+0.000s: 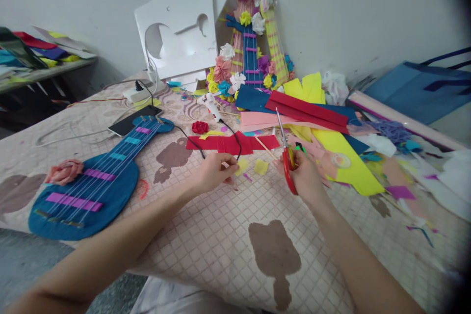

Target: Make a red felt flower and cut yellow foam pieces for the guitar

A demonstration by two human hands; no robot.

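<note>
My right hand (304,174) grips a pair of scissors (288,174) by the red handles, with the blades pointing up and away from me. My left hand (217,172) hovers over the table's middle with its fingers curled toward the thumb; whatever lies between the fingertips is too small to make out. Just beyond the hands lie red crepe paper strips (239,143). Small yellow paper squares (261,167) lie between the hands, and a thin wooden stick (265,148) slants close to the scissors.
A blue paper guitar (91,176) with a pink rose lies at left, near a phone (134,120). A white glue gun (209,104) and a red paper flower (199,127) sit beyond the strips. Folded crepe paper (309,110) and scraps cover the right; decorated guitars (251,54) lean at the back.
</note>
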